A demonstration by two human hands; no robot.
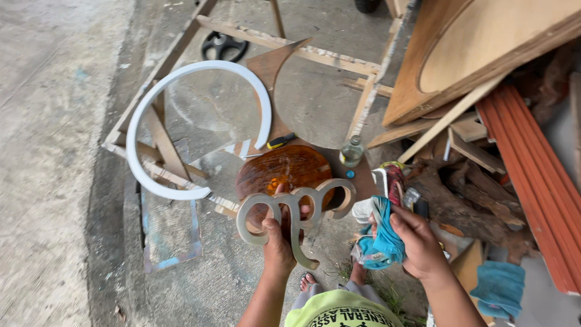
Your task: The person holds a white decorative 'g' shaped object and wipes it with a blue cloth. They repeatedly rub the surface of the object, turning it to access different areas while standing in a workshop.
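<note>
My left hand (279, 233) grips a curly pale wooden cut-out shape (295, 206), holding it upright by its middle stem. My right hand (417, 239) holds a bunched blue and white cloth (378, 239) just right of the shape, not touching it. Behind the shape sits a round glossy brown wooden disc (287, 166). My foot in a sandal (307, 280) shows below, on the concrete floor.
A large white curved ring (136, 139) rests on a wooden frame (302, 51). A small clear bottle (351, 151) and a yellow-handled screwdriver (280, 141) lie by the disc. Plywood boards (478, 54), scrap wood and red slats (532, 175) pile up at right. Another blue cloth (499, 290) lies lower right.
</note>
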